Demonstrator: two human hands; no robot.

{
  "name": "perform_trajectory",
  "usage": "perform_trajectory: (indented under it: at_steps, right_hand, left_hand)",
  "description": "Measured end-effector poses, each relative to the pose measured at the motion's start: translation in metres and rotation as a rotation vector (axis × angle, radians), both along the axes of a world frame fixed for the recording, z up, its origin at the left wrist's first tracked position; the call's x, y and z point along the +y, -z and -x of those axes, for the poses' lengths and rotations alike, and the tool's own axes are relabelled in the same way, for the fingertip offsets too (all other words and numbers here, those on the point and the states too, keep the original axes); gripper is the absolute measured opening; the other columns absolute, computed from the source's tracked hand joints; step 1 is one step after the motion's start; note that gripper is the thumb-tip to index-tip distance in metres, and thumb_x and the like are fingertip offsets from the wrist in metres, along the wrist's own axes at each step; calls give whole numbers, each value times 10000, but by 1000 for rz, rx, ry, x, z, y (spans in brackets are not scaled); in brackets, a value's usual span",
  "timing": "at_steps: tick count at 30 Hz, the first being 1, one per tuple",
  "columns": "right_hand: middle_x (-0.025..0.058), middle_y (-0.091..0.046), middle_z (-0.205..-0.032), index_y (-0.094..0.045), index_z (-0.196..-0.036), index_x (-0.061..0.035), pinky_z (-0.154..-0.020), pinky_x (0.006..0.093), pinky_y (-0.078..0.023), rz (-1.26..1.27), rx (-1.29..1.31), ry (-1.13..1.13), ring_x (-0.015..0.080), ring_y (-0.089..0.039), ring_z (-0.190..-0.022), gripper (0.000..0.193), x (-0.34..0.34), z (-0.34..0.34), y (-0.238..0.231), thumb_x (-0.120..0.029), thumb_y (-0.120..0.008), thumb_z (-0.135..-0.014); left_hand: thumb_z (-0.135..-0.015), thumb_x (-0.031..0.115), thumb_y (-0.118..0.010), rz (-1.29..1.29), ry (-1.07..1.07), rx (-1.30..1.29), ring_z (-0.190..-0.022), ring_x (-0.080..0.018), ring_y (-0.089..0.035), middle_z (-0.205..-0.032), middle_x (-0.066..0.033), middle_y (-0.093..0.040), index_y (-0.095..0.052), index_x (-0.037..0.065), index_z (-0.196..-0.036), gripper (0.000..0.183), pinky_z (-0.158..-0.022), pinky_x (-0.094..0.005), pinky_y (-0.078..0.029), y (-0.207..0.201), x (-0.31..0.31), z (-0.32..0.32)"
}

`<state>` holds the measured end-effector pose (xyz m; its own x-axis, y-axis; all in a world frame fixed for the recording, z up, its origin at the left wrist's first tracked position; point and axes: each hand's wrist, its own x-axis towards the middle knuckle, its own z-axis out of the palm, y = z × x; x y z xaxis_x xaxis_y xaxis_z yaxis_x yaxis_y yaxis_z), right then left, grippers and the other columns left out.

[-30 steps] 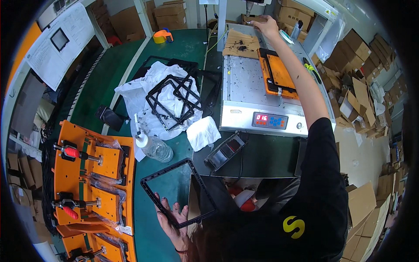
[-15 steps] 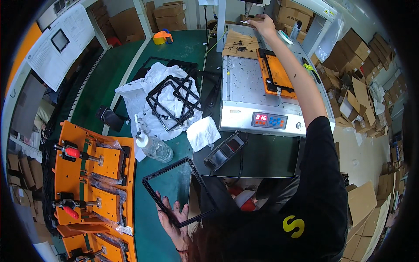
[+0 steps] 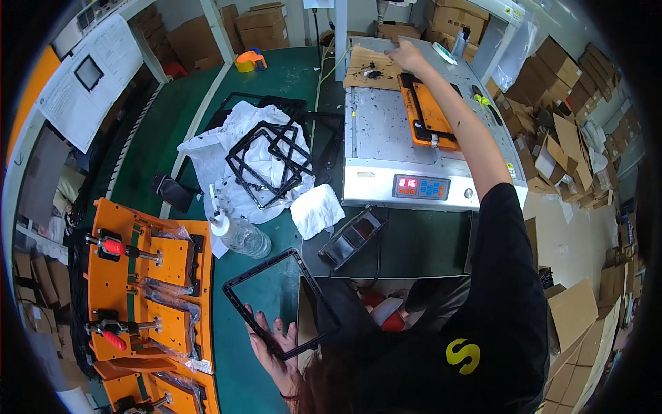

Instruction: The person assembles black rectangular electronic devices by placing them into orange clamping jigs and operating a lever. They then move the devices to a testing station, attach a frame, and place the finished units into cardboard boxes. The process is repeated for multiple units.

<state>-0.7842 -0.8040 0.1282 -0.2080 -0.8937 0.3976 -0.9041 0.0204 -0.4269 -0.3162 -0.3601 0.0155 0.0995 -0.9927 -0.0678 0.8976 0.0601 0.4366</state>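
My left hand (image 3: 276,348) is closed on one side of a black rectangular frame (image 3: 236,299), holding it tilted above the front edge of the green table. My right arm stretches far across the silver machine (image 3: 372,148) with its lit red display. At the machine's back, my right hand (image 3: 408,56) is above the edge of a brown cardboard piece (image 3: 362,58) strewn with black scraps. Its fingers are drawn together, and what they hold, if anything, is too small to make out. Beneath my right forearm lies an orange fixture plate (image 3: 419,114) with black bars.
Several black frames (image 3: 258,186) rest on white cloths (image 3: 207,148). A clear bottle (image 3: 248,238), a folded white cloth (image 3: 317,210) and a dark boxy device (image 3: 352,238) stand nearer. Orange clamp jigs (image 3: 148,297) line the left. Green-handled pliers (image 3: 486,103) and a tape dispenser (image 3: 248,62) lie farther back.
My right hand has come slightly nearer and left, toward the cardboard; the small white thing at its fingertips no longer shows. The view has shifted a little. My left hand still holds the frame.
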Motion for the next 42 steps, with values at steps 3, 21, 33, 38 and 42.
perform_trajectory:
  at_steps: [3, 21, 33, 38, 42]
  right_hand:
    - [225, -620, -1071, -455, -1211, 18, -853, 386, -470, 90, -18, -29, 354, -608, -985, 544, 31, 21, -20, -290, -634, -799]
    - [208, -388, -1234, -204, -1276, 29, -968, 359, -378, 696, -373, 95, 287, -515, -1152, 475, 353, -17, 26, 37, -435, -861]
    - [182, -396, -1129, -157, -1172, 5, -978, 302, -372, 343, -775, -371, 246, -483, -1108, 482, 43, -30, -24, -38, -511, -848]
    - [144, -347, -1046, -156, -1128, -3, -925, 299, -418, 365, -815, -327, 248, -513, -1068, 434, -12, -22, -14, 38, -457, -818]
    - [152, -368, -1066, -131, -1159, 7, -918, 306, -426, 371, -749, -297, 265, -523, -1114, 456, -14, -22, -14, 29, -449, -834]
  left_hand:
    - [-950, 291, -482, 14, -4, 5, -1049, -224, -581, -1274, -13, -528, -167, 198, -1452, 600, -876, -457, -514, -2, 5, 0]
    - [-992, 295, -362, 199, 352, 108, -1129, -207, -520, -1362, 33, -461, -153, 305, -1453, 506, -957, -451, -452, -19, 7, 54]
    - [-985, 292, -387, 179, 267, 81, -1138, -212, -520, -1357, 18, -468, -162, 305, -1451, 518, -966, -445, -446, -14, 11, 36]
    - [-985, 291, -383, 186, 230, 135, -1148, -227, -513, -1368, 13, -456, -156, 301, -1452, 519, -983, -467, -429, -7, 6, 29]
    - [-987, 290, -379, 175, 246, 106, -1145, -226, -518, -1369, 11, -455, -154, 298, -1453, 517, -985, -464, -429, -5, 2, 29]
